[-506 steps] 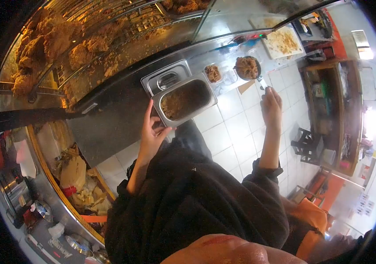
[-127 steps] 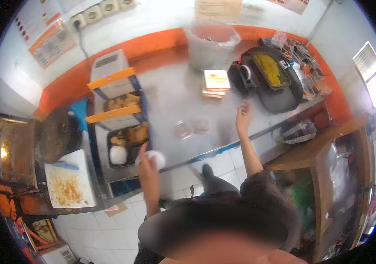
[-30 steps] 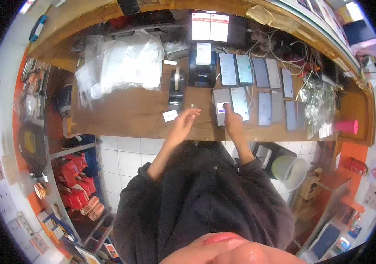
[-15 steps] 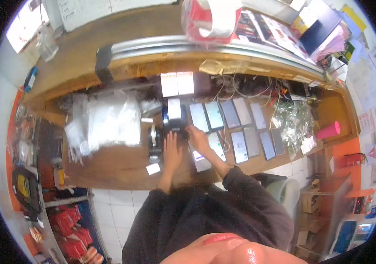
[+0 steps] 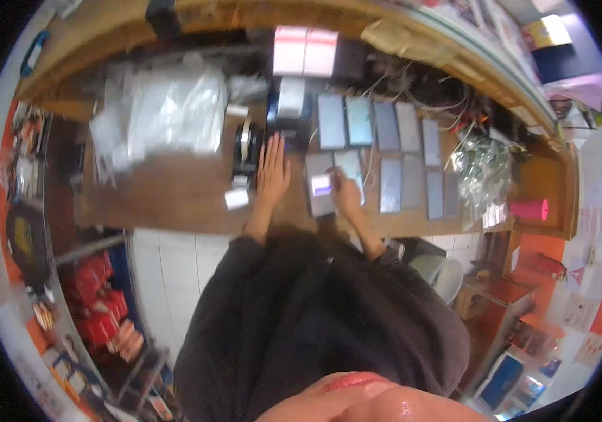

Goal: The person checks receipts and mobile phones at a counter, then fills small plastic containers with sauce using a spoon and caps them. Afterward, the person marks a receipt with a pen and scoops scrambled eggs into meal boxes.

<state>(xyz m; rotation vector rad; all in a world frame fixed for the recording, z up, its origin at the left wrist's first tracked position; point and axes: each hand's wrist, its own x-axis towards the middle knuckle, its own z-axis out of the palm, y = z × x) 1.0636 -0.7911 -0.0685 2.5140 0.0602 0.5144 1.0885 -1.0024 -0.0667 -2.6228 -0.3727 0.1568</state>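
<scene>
My left hand (image 5: 273, 169) lies flat, fingers stretched, on the wooden table just below a small black printer (image 5: 289, 126) with white paper on top. Left of that hand is a black tape dispenser (image 5: 245, 151) with a roll in it. My right hand (image 5: 347, 195) is over the lower edge of the phone rows, its fingers blurred; whether they hold anything is unclear. It is beside a grey phone (image 5: 320, 200) with a white and purple patch, and partly covers a light-screened phone (image 5: 349, 167). More phones (image 5: 388, 126) lie in two rows to the right.
Clear plastic bags (image 5: 174, 112) are piled at the left. A small white card (image 5: 237, 198) lies near the dispenser. Crumpled clear wrap (image 5: 485, 172) and a pink cup (image 5: 529, 209) are at the right. Cables (image 5: 413, 84) run behind the phones, below a wooden shelf.
My right hand has left the printer's right corner and come down to the phones in the lower row. My left hand stays flat by the printer. The view has tilted downward.
</scene>
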